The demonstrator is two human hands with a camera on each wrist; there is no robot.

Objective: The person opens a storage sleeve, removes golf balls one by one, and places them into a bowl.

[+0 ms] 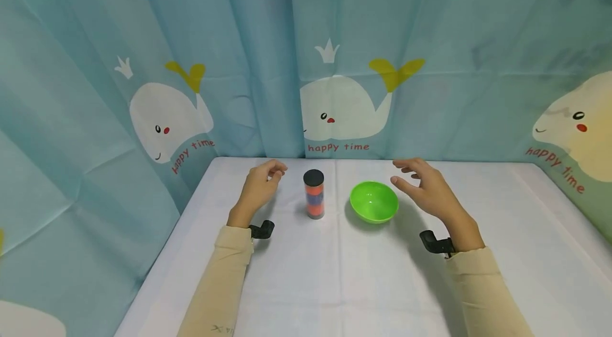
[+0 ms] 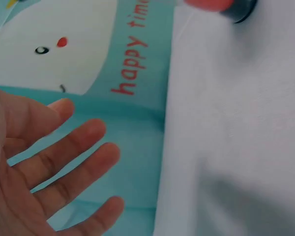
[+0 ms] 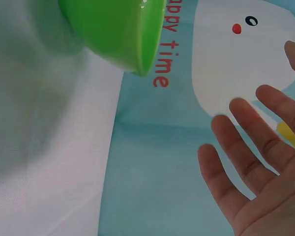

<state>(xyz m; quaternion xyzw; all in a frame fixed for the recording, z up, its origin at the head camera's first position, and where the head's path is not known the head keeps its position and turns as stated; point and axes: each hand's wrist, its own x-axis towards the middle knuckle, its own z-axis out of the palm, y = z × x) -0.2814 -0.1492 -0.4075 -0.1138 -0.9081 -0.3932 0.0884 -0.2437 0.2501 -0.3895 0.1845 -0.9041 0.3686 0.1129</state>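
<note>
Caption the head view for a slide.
Left hand and right hand flank a capped tube and green bowl on a white table.

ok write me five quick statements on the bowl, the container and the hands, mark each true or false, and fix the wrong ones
1. The container stands upright between the left hand and the green bowl. True.

2. The green bowl is upside down. False: its opening faces up.

3. The container has a black top. True.

4. The right hand is gripping the green bowl's rim. False: the right hand is beside the bowl, not touching it.

5. Both hands are empty. True.
</note>
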